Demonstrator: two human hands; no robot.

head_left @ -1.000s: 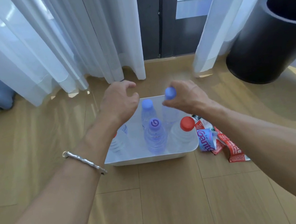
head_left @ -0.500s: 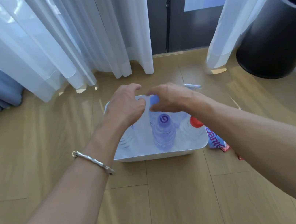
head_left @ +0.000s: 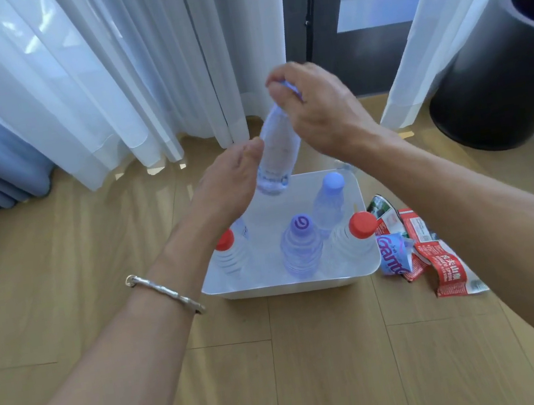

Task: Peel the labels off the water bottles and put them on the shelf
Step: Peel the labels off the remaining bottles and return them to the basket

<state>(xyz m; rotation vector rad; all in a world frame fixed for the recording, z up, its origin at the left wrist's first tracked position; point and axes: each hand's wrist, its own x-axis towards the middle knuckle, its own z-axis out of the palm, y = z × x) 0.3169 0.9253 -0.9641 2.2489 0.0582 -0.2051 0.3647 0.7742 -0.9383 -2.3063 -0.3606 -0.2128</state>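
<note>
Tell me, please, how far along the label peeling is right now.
Done: peeled labels lie on the floor beside the white bin; the four bottles visible in it look bare. In hand: the right hand grips a lifted bottle by its neck, the left hand cups its body, label still on. Left: peeling it, then shelving everything; no shelf is in view.
</note>
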